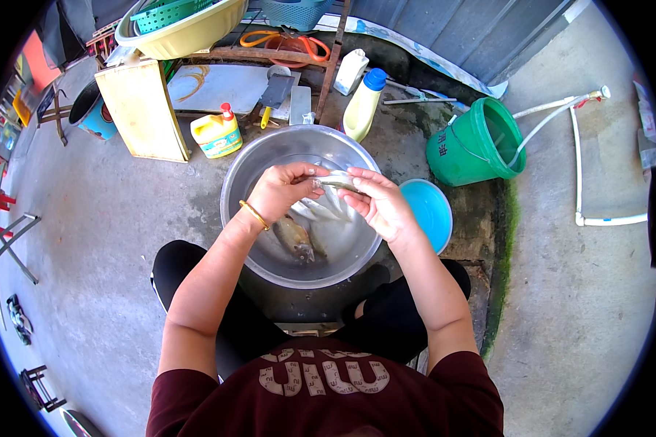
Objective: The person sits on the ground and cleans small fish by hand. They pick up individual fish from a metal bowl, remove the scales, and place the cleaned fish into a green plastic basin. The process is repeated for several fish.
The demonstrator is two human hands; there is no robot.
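Observation:
A small silvery fish is held between my two hands above a round metal basin. My left hand, with a gold bangle at the wrist, pinches its left end between thumb and fingers. The fingers and thumb of my right hand grip its right end. Below, in the basin, several slender pale fish and a darker, thicker fish lie in shallow water. My hands partly hide the basin's far side and some of the fish.
A blue bowl stands right of the basin, near a green bucket with a hose in it. Beyond the basin are a yellow pump bottle, a blue-capped bottle, a yellow-handled scraper, orange-handled scissors and a wooden board.

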